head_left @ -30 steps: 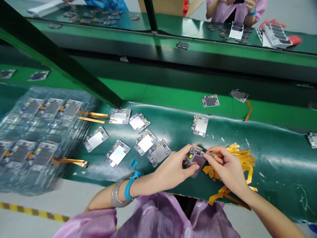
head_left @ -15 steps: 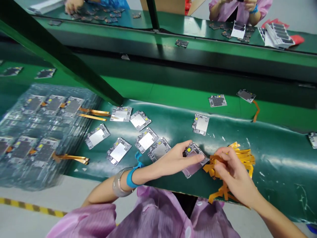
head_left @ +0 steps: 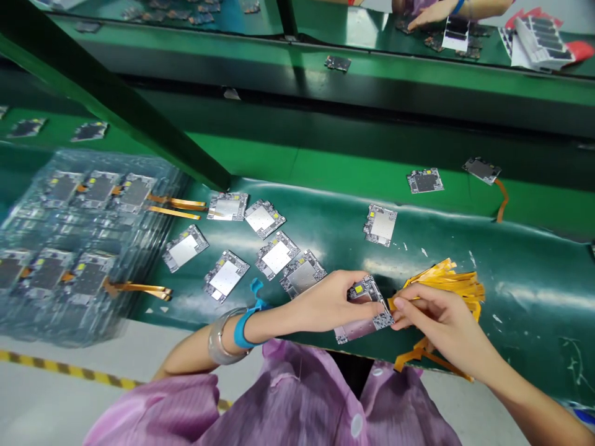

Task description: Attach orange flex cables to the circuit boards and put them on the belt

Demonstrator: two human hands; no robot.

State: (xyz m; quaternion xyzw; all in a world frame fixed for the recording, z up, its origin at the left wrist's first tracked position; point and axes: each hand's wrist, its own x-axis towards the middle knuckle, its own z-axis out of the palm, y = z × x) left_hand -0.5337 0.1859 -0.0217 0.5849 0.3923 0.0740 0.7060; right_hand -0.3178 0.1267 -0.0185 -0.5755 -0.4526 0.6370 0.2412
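Observation:
My left hand (head_left: pixel 328 303) grips a small circuit board (head_left: pixel 367 310) with a silver shield and a yellow part, holding it flat near the front edge of the dark green mat (head_left: pixel 525 303). My right hand (head_left: pixel 439 322) pinches the end of an orange flex ribbon (head_left: pixel 402 301) at the board's right edge. Just behind that hand lies a pile of orange flex ribbons (head_left: pixel 449 282). A blue wrist strap (head_left: pixel 244 325) and a silver bangle sit on my left wrist.
Several loose circuit boards (head_left: pixel 276 254) lie on the mat to the left, one more (head_left: pixel 381 224) at the middle. Clear plastic trays of boards (head_left: pixel 69 248) are stacked at the left. Two boards (head_left: pixel 425 181) lie on the green belt. A co-worker's hand (head_left: pixel 421 15) works at the far bench.
The board has been lowered and turned flat toward the mat's front edge. My right hand has shifted to its right edge with a ribbon end. The view tilted slightly down.

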